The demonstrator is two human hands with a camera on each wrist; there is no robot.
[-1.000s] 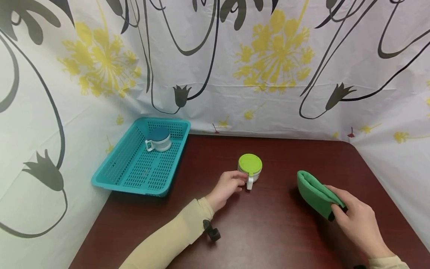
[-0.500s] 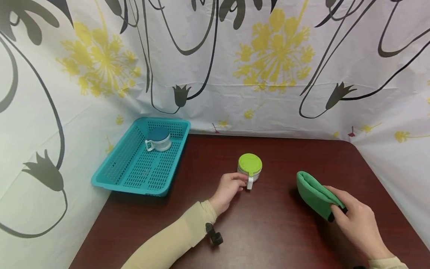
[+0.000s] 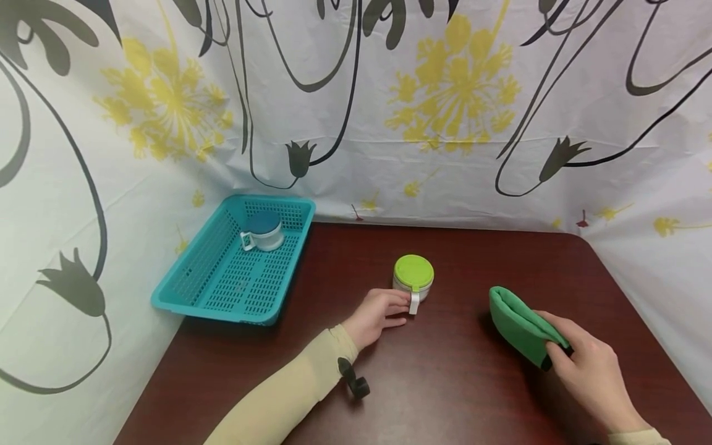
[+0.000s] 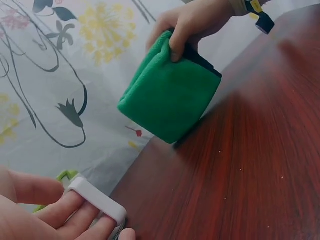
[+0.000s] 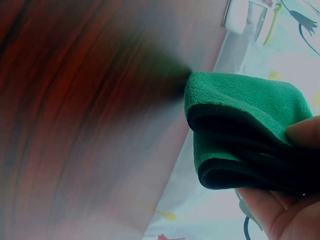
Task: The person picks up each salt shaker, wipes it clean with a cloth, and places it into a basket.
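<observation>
A white cup with a lime-green lid [image 3: 414, 272] stands on the table, its handle [image 3: 414, 302] pointing towards me. My left hand [image 3: 378, 314] is at that handle. In the left wrist view, several fairly straight fingers [image 4: 75, 212] reach in behind the white handle [image 4: 97, 199], with the thumb held apart from it. My right hand [image 3: 589, 364] pinches a folded green cloth [image 3: 523, 327] by its near end, thumb on one side and fingers on the other. The cloth's dark underside [image 5: 225, 172] shows between its folds in the right wrist view.
At the back left sits a turquoise perforated basket [image 3: 222, 296]. Inside it, near the far end, is a white cup with a blue lid [image 3: 264, 232]. A white patterned sheet [image 3: 345, 111] hangs behind the dark red-brown table [image 3: 445, 377].
My left hand has shifted slightly, and one lower finger has straightened out below the handle. The right hand and green cloth have moved a touch left and nearer. The cup has stayed put.
</observation>
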